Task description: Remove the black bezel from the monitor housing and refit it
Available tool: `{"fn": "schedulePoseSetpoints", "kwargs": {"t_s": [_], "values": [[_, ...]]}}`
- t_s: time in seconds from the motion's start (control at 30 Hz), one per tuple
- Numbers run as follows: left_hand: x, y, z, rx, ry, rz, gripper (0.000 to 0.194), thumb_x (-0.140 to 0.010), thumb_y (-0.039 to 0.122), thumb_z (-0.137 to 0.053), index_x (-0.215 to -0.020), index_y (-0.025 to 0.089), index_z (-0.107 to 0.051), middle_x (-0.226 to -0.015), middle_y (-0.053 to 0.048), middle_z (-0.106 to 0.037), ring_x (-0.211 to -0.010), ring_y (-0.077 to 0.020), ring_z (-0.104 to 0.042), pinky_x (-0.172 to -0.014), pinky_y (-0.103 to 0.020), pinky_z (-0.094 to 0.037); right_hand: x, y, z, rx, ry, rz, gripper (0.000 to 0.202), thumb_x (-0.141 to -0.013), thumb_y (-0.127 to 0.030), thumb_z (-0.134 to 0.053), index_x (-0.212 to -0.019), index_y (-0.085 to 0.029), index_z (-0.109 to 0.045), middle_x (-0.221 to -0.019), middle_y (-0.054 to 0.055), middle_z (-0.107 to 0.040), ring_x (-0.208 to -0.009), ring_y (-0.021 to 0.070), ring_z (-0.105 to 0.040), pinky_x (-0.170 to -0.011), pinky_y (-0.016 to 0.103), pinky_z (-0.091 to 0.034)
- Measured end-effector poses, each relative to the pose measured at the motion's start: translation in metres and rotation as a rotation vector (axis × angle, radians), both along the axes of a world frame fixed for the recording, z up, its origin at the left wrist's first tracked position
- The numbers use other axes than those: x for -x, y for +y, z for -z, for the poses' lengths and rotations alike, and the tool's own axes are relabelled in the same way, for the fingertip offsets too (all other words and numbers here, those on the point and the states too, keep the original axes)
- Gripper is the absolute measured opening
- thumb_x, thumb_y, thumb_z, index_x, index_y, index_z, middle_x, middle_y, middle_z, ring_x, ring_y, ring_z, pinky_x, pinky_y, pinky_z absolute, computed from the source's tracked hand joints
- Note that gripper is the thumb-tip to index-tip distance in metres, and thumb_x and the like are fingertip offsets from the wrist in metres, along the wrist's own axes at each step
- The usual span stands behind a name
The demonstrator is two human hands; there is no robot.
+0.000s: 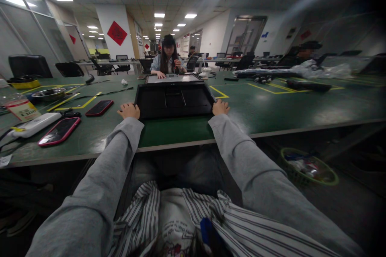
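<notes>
A wide black rectangular panel with a raised rim (189, 106) lies on the green table, near its front edge. My left hand (129, 111) is at the panel's left side, its fingers curled against the rim. At the opposite side, my right hand (221, 107) rests with its fingers around the right edge. Both hands touch the panel near its front corners. Directly behind it is a lighter flat panel in a dark frame (173, 78), where a person across the table has a hand lying.
Two red-cased phones (99, 108) (60, 131), a white power strip (36, 125) and a metal bowl (50, 94) are on the left. Plastic wrapping (319, 69) and black parts (309, 86) lie at the right. A green basket (307, 168) stands below the green table (271, 116).
</notes>
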State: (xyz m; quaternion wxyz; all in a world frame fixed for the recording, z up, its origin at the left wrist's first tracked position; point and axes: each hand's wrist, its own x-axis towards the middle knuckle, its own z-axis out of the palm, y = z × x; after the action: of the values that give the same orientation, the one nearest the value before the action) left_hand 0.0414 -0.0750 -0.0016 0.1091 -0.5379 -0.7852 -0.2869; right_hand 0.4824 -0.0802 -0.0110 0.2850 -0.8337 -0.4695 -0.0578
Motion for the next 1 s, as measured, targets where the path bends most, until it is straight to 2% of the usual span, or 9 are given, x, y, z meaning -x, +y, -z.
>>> {"fn": "schedulePoseSetpoints", "kwargs": {"t_s": [0.3, 0.73, 1.0], "values": [[0.0009, -0.0018, -0.0014, 0.02, -0.044, 0.007, 0.042, -0.096, 0.037, -0.04, -0.125, 0.018, -0.064, -0.139, -0.018, -0.059, -0.133, -0.0349, -0.044, -0.108, -0.06, -0.032, 0.0029, -0.0104, -0.0034, -0.08, 0.092, -0.011, 0.036, -0.1, -0.028, -0.036, -0.127, -0.014, -0.056, -0.136, 0.022, -0.058, -0.133, 0.034, -0.042, -0.107, 0.053, -0.031], [-0.0006, -0.0039, -0.0038, 0.039, -0.089, 0.028, 0.042, -0.096, 0.036, -0.04, -0.127, 0.017, -0.062, -0.141, -0.02, -0.056, -0.135, -0.0364, -0.041, -0.109, -0.063, -0.031, -0.0027, -0.0074, -0.0036, -0.072, 0.15, -0.012, 0.036, -0.1, -0.03, -0.038, -0.126, -0.014, -0.057, -0.137, 0.021, -0.059, -0.132, 0.0339, -0.043, -0.107, 0.053, -0.033], [0.0017, -0.0004, -0.0006, 0.03, -0.094, 0.027, 0.043, -0.096, 0.038, -0.041, -0.127, 0.017, -0.062, -0.141, -0.02, -0.057, -0.135, -0.0358, -0.042, -0.109, -0.062, -0.031, -0.0029, -0.0083, -0.0034, -0.088, 0.16, -0.03, 0.034, -0.1, -0.03, -0.037, -0.122, -0.015, -0.058, -0.134, 0.021, -0.06, -0.13, 0.0341, -0.043, -0.105, 0.054, -0.033]]}}
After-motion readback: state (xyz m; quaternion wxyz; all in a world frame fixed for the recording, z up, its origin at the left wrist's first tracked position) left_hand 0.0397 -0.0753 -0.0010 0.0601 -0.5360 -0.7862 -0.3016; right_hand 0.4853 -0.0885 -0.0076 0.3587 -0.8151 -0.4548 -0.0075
